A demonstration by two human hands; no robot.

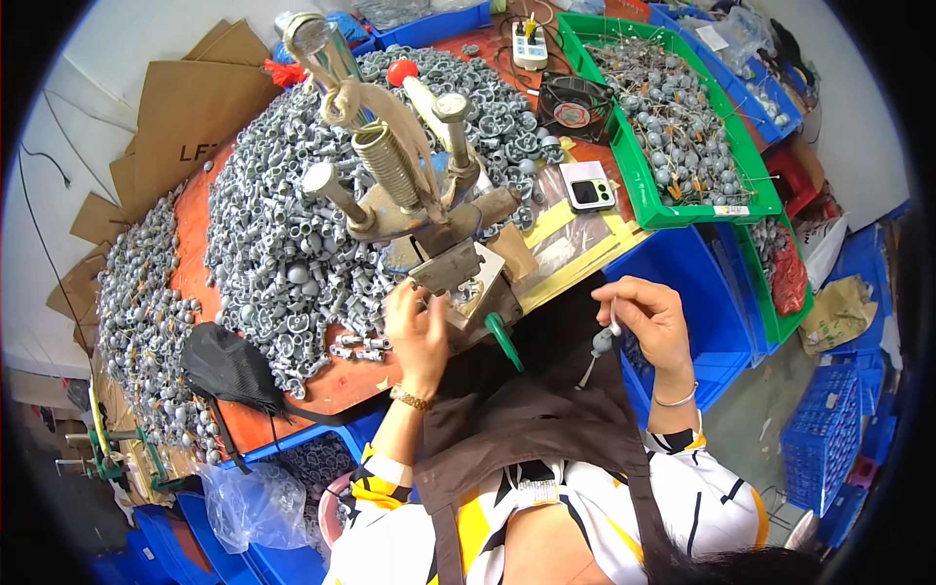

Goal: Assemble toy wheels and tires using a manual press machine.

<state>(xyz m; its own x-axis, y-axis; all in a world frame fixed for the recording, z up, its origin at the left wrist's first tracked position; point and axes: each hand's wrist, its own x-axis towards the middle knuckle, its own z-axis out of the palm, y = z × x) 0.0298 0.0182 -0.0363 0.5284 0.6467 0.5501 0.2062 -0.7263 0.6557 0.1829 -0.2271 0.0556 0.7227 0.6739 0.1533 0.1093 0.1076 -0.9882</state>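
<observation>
Writing first: bold dark letters are printed on the cardboard sheet [195,107], well ahead and left of the left hand [419,341]. A small white label [731,211] is stuck on the near edge of the green tray [636,180], ahead and right of the right hand [648,317]; its print is too small to be read. A round red-and-white sticker is carried on the hub of the black fan [575,105], ahead of the right hand and slightly left; not legible either. Small print is borne by a tag [537,493] at the garment neckline, between and behind both hands.

Part: a grey ball part [602,342] is pinched in the right hand, thumb and fingertips closed on its white upper end. Rounded body, hanging just below the fingertips; a thin pale stem is pointed down and left from it.

Left hand: fingers half curled, thumb apart, placed just beside the head of the metal press [444,268]. Whether anything is gripped there cannot be told. Loose grey fittings [283,234] are heaped ahead and left of it. A green handle [502,341] is seen between the hands.
</observation>
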